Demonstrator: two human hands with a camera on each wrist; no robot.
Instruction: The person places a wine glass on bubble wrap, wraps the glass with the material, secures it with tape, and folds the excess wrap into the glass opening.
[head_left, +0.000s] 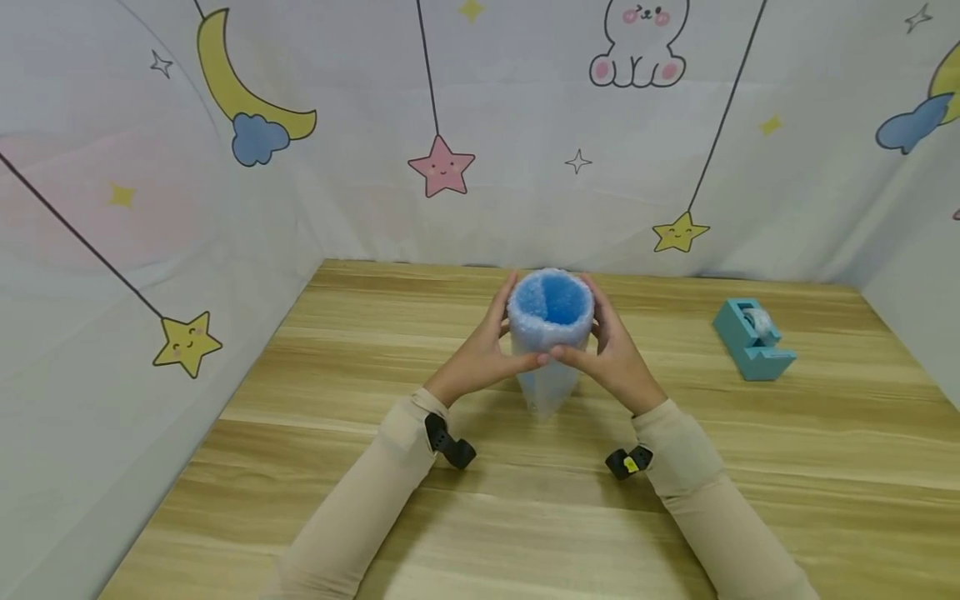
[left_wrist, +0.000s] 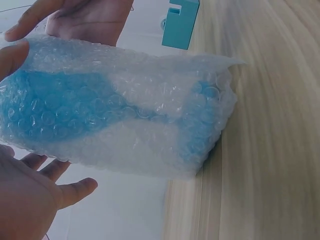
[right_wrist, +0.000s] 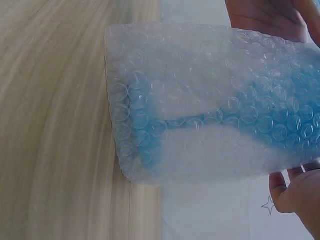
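Note:
A blue stemmed goblet point(left_wrist: 65, 107) stands upright on the table inside a tube of clear bubble wrap point(head_left: 551, 333). The rolled wrap is open at its top, with the blue bowl showing inside. Through the bubbles its narrow stem and flat foot point(right_wrist: 142, 125) can be seen. My left hand point(head_left: 487, 352) holds the wrapped goblet from the left near the top. From the right, my right hand point(head_left: 621, 360) holds it at the same height. Both thumbs lie across the near side, their tips almost meeting, while the other fingers reach round the sides.
A teal tape dispenser point(head_left: 752, 342) with a roll of clear tape stands on the wooden table point(head_left: 337, 483), to the right of the hands. A white cloth point(head_left: 517, 212) printed with stars and a moon hangs behind the table and along its sides.

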